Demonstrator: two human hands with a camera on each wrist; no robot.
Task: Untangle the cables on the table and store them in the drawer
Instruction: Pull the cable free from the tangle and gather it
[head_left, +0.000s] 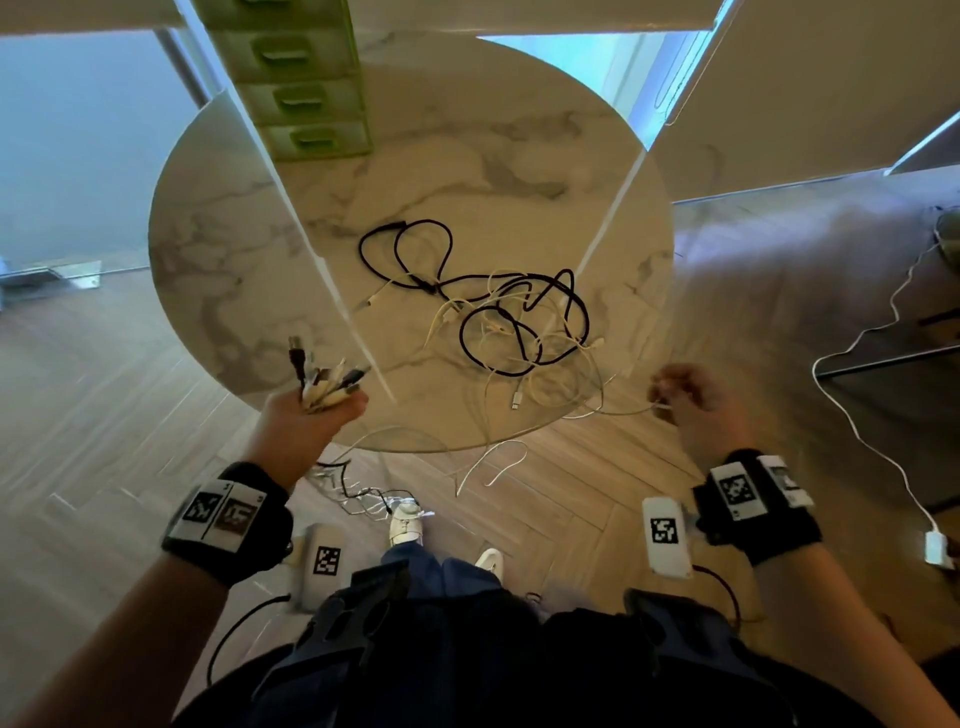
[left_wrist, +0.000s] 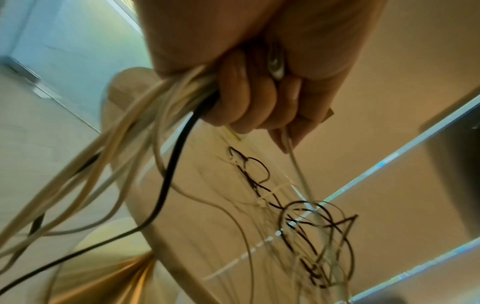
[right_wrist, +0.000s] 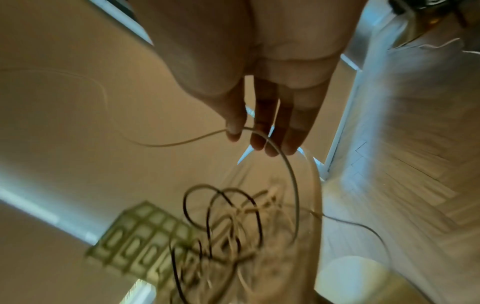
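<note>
Cables, black and white, lie knotted (head_left: 511, 322) on the round marble bench (head_left: 234, 249). Left hand (head_left: 311, 421) fists the gathered ends; right hand (head_left: 696, 402) pinches one white cable (right_wrist: 280, 156). Draw it slowly, easing loops free.

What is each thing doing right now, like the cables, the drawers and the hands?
left hand: grips a bunch of cable ends.
right hand: pinches one white cable.
cable pile: tangled on the table, some strands hanging over the edge.
green drawers: all shut.
</note>
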